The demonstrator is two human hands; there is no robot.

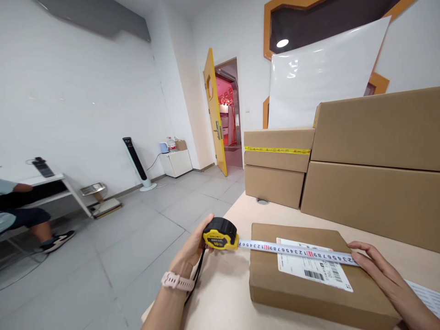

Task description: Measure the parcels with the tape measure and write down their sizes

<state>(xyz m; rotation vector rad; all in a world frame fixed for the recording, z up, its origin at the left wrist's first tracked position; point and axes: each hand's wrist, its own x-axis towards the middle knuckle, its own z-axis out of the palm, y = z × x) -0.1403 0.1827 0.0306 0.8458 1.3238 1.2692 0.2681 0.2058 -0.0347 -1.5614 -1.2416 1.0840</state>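
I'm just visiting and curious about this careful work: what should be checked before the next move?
1. Left hand holding the tape measure: ok.
2. Blade drawn out across the box: ok.
3. Right hand at the blade's far end: ok.
4. Blade's end lined up with the box's edge: cannot tell, the hand hides it.
5. Label fully uncovered: not ok, the blade crosses it.

There are five cardboard boxes (302,293) (two stacked pairs, one single), one tape measure (220,234) and one wristband (177,281).
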